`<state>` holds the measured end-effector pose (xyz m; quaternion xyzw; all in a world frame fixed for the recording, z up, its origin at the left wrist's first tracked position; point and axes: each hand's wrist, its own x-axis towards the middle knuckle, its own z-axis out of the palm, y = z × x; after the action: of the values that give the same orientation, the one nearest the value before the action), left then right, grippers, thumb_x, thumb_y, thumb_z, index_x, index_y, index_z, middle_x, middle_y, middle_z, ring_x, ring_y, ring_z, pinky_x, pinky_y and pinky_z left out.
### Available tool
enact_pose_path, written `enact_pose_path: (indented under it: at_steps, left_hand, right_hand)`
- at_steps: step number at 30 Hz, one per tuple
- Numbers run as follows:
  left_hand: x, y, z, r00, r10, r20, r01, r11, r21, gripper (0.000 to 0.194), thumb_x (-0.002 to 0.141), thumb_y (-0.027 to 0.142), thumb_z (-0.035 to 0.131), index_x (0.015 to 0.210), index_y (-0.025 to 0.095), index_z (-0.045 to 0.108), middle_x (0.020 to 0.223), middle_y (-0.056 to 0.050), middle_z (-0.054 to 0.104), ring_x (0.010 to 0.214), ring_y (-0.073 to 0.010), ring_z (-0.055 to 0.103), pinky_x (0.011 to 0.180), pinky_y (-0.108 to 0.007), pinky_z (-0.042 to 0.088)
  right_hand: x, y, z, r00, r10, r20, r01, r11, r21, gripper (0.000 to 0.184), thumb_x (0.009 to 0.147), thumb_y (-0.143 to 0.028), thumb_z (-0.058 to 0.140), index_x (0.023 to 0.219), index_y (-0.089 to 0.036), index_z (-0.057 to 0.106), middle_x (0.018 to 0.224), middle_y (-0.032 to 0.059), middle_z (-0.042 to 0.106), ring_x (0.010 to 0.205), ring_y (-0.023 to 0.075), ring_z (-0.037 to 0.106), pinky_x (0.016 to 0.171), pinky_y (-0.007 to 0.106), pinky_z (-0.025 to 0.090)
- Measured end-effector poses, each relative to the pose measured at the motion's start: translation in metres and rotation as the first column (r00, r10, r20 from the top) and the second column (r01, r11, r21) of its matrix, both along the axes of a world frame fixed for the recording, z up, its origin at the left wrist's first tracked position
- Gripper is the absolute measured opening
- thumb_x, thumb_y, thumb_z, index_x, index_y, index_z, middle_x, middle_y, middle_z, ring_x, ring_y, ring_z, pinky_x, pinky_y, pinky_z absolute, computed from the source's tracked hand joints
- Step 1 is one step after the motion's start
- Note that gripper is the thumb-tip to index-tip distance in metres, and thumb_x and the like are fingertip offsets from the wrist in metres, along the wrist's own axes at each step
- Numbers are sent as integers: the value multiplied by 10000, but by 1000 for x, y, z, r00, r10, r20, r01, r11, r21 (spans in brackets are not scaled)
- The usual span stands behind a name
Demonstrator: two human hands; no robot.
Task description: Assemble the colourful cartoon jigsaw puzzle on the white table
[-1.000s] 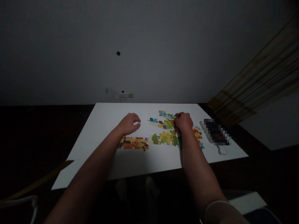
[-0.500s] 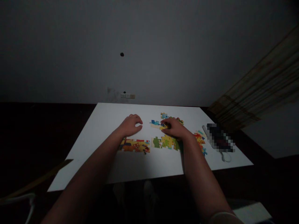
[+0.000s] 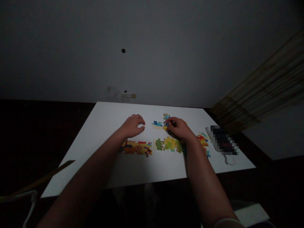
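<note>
The work looked partly done: on the white table [image 3: 80, 139], a strip of jigsaw pieces [image 3: 137, 148], mostly red, orange and yellow, lay flat near the left forearm and read as one joined run, though its left end was hidden by that arm. To the right of it, just apart, a green piece [image 3: 158, 144] and a yellow piece [image 3: 170, 144] lay side by side in a row that ran on under the right forearm; whether they were locked together or merely touching could not be told. Much seemed left to fit. A blue and cream piece [image 3: 157, 124] lay apart between the hands, a light-blue piece [image 3: 166, 116] sat beyond the right hand [image 3: 178, 128], and orange pieces [image 3: 203, 140] were scattered past the right forearm, near a blurred-out object [image 3: 223, 139]. The right hand was over a dark and yellow piece [image 3: 165, 127], its thumb and fingers curled about it, but whether they pinched it or only touched it was not clear. The left hand [image 3: 133, 126] held nothing visible; its thumb and fingers were apart in a curve, near the table top, above the joined strip's far edge
</note>
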<state>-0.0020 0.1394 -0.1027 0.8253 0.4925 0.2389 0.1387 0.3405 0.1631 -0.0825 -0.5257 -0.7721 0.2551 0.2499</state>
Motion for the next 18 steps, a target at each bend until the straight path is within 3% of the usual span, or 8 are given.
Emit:
enact_pose_path:
  at_steps: [4, 9, 12, 15, 18]
  left_hand:
    - [1, 0, 0, 1000, 3, 2, -3, 1000, -6, 239, 940, 377, 711, 1107, 272, 845, 1307, -103, 783, 1237, -333, 682, 1168, -572, 548]
    - [-1, 1, -2, 1000, 5, 14, -5, 1000, -12, 249, 935, 367, 710, 1114, 257, 845, 1321, -122, 771, 1257, -350, 669, 1177, -601, 540]
    - [-2, 2, -3, 1000, 0, 14, 1, 1000, -10, 257, 936, 364, 705, 1122, 255, 845, 1323, -126, 768, 1253, -342, 671, 1178, -591, 539]
    - [-3, 3, -4, 1000, -4, 12, 4, 1000, -7, 264, 933, 370, 702, 1121, 256, 848, 1314, -123, 774, 1241, -338, 674, 1178, -591, 538]
    - [-3, 4, -4, 1000, -3, 12, 3, 1000, -3, 278, 925, 369, 700, 1122, 245, 853, 1308, -124, 778, 1234, -342, 680, 1177, -592, 538]
  right_hand:
    - [-6, -3, 8, 999, -12, 48, 8, 995, 99, 294, 907, -313, 714, 1158, -231, 842, 1096, 113, 827, 950, 274, 744, 887, 421, 584]
    - [-11, -13, 47, 991, -98, 90, 57, 923, 381, 266, 1048, -351, 612, 1141, -245, 837, 1168, 140, 823, 1102, 311, 728, 998, 456, 560]
    - [-8, -24, 61, 988, -77, 133, 24, 934, 357, 305, 1054, -323, 580, 1183, -239, 843, 1133, 119, 837, 1042, 300, 745, 962, 440, 560]
    - [0, -37, 53, 975, -17, 222, -35, 973, 228, 308, 1029, -273, 588, 1179, -251, 856, 1087, 106, 849, 1016, 300, 760, 972, 448, 563]
    - [7, -46, 28, 951, -25, 307, -42, 977, 210, 303, 1035, -282, 600, 1192, -234, 855, 1191, 150, 835, 1162, 348, 745, 1091, 521, 548]
